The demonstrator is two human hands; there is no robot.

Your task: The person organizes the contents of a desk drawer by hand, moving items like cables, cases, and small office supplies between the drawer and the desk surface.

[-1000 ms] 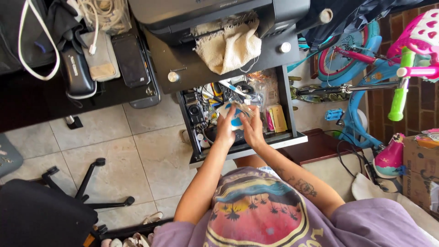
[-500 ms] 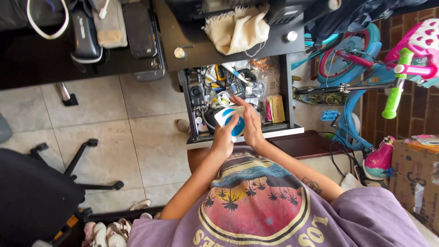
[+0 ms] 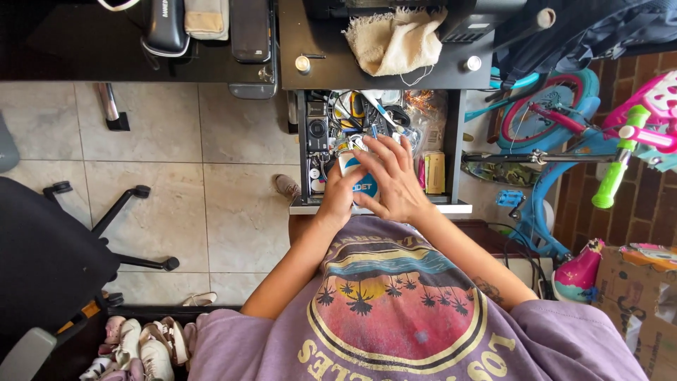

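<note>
A white and blue box (image 3: 361,185) is held over the front of an open drawer (image 3: 451,206) by both hands. My left hand (image 3: 337,196) grips its lower left side. Fingers spread, my right hand (image 3: 392,178) lies across the box's right side and top. The drawer is packed with cables, a small black camera (image 3: 316,130), pens, plastic bags and a yellow packet (image 3: 434,171).
A beige cloth (image 3: 395,39) hangs off the dark desk above the drawer. Black cases (image 3: 166,27) lie on the desk at left. An office chair (image 3: 49,254) stands at left, shoes (image 3: 144,346) below it. Children's bikes (image 3: 564,134) and a cardboard box (image 3: 652,310) crowd the right.
The box has come nearer the drawer's front edge. My right hand has spread flat over it. The view has shifted down and away from the desk.
</note>
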